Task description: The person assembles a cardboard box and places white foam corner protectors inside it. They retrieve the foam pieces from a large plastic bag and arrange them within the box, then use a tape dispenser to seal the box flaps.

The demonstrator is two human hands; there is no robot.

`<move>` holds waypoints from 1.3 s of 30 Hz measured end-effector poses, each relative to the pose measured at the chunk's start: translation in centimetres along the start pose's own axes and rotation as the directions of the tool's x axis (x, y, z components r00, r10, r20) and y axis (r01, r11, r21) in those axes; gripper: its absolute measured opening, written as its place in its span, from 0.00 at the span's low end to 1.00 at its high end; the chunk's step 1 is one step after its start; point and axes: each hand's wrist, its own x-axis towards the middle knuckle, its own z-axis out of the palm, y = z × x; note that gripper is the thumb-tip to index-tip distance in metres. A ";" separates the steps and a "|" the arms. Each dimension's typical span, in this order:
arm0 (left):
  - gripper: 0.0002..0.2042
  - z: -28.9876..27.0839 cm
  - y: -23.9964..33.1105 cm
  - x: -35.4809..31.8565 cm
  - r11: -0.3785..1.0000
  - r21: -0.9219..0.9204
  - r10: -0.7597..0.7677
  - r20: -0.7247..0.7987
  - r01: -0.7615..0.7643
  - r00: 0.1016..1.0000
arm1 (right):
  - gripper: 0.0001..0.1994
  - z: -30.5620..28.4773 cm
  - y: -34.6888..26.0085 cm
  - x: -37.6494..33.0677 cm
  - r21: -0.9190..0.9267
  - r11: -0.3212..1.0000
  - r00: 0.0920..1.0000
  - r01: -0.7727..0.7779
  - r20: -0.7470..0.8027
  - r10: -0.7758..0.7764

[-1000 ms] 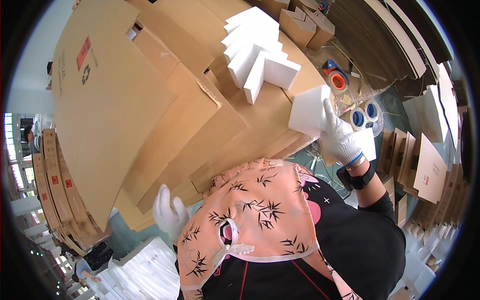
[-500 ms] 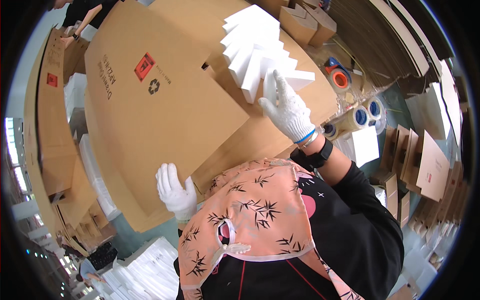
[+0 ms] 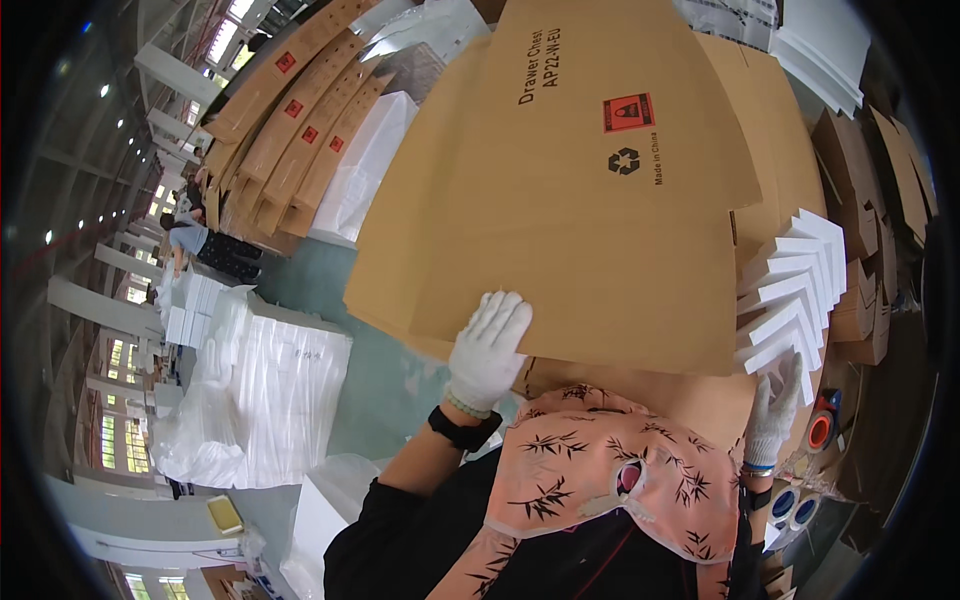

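Observation:
A large flat brown cardboard sheet (image 3: 590,200) with a red label and a recycling mark fills the middle of the head view. My left hand (image 3: 488,350), in a white glove, lies flat with fingers spread on the sheet's near edge. My right hand (image 3: 776,410), also gloved, touches the lowest piece of a fanned row of white foam blocks (image 3: 790,290) at the right. A pink patterned cloth (image 3: 620,470) hangs just below the camera and hides my right forearm.
Wrapped stacks of white foam (image 3: 270,390) stand on the floor at the left. More flat cartons with red labels (image 3: 290,130) lean at the upper left. Tape rolls (image 3: 815,430) and small cardboard pieces (image 3: 870,290) lie at the right. A person stands far off at the left.
The view has swung left. My left hand rose from the lower edge onto the big sheet, and my right hand now sits lower against the foam blocks.

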 end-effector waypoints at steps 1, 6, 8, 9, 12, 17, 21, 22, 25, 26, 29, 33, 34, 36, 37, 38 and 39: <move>0.25 -1.2 -0.8 -0.5 1.000 -0.004 -0.016 -0.005 0.016 1.000 | 0.30 -0.6 -0.3 -0.1 -0.047 0.998 0.999 -0.033 0.003 0.033; 0.16 -4.4 -4.3 -5.3 0.880 -0.397 -0.399 -0.324 0.259 0.858 | 0.26 -4.1 -1.7 -0.6 -0.174 0.979 0.994 -0.103 -0.051 0.096; 0.12 -5.2 -4.8 -6.9 0.701 -0.600 -0.656 -0.329 0.386 0.679 | 0.25 -5.2 -2.8 0.1 -0.170 0.985 0.994 0.023 -0.100 -0.041; 0.11 -5.8 -5.1 -7.5 0.643 -0.650 -0.725 -0.346 0.405 0.595 | 0.26 -4.7 -4.3 0.8 -0.097 0.983 0.971 0.159 -0.165 -0.173; 0.08 -7.7 -7.2 -6.8 0.682 -0.551 -0.723 -0.410 0.480 0.557 | 0.29 -3.3 -12.1 3.0 -0.185 0.865 0.884 0.466 0.124 -0.450; 0.09 -11.2 -8.3 -3.9 0.867 -0.178 -0.488 -0.487 0.465 0.724 | 0.33 6.2 -17.4 7.9 -0.099 0.483 0.462 0.870 0.505 -0.729; 0.13 -12.8 -12.4 -6.0 0.872 -0.103 -0.474 -0.421 0.479 0.773 | 0.26 10.6 -13.0 9.2 -0.180 0.533 0.492 0.826 0.691 -0.529; 0.15 -13.2 -13.2 -6.1 0.833 -0.216 -0.550 -0.420 0.509 0.722 | 0.21 10.9 -12.3 9.0 -0.221 0.481 0.504 0.849 0.616 -0.606; 0.19 -14.6 -15.3 -5.5 0.658 -0.479 -0.751 -0.358 0.581 0.554 | 0.16 10.1 -10.1 9.2 -0.178 0.581 0.559 0.794 0.589 -0.584; 0.21 -15.1 -15.6 -5.0 0.581 -0.520 -0.813 -0.327 0.626 0.482 | 0.13 9.6 -10.3 9.0 -0.160 0.577 0.561 0.801 0.538 -0.629; 0.33 -16.9 -19.6 -5.4 0.394 -0.521 -0.919 -0.211 0.757 0.333 | 0.12 9.1 -10.9 8.7 -0.182 0.630 0.598 0.755 0.585 -0.548; 0.38 -16.5 -24.4 -9.9 0.315 -0.635 -0.947 -0.158 0.706 0.280 | 0.14 8.9 -12.8 7.7 -0.137 0.566 0.543 0.813 0.531 -0.651; 0.39 -16.2 -25.5 -9.9 0.330 -0.653 -0.942 -0.177 0.682 0.286 | 0.15 8.8 -12.4 7.7 -0.178 0.582 0.564 0.793 0.577 -0.591; 0.38 -15.9 -26.9 -9.9 0.329 -0.709 -0.939 -0.178 0.624 0.294 | 0.16 8.6 -12.9 7.6 -0.204 0.600 0.581 0.773 0.606 -0.543; 0.38 -15.7 -27.5 -10.0 0.325 -0.736 -0.940 -0.180 0.594 0.291 | 0.16 8.6 -13.1 7.6 -0.214 0.606 0.585 0.766 0.622 -0.520; 0.36 -15.6 -28.1 -10.0 0.281 -0.786 -0.951 -0.152 0.551 0.269 | 0.16 8.7 -13.0 7.6 -0.202 0.612 0.587 0.765 0.612 -0.531; 0.34 -15.5 -28.7 -10.1 0.249 -0.812 -0.957 -0.122 0.529 0.263 | 0.16 8.6 -13.2 7.5 -0.217 0.597 0.585 0.772 0.610 -0.534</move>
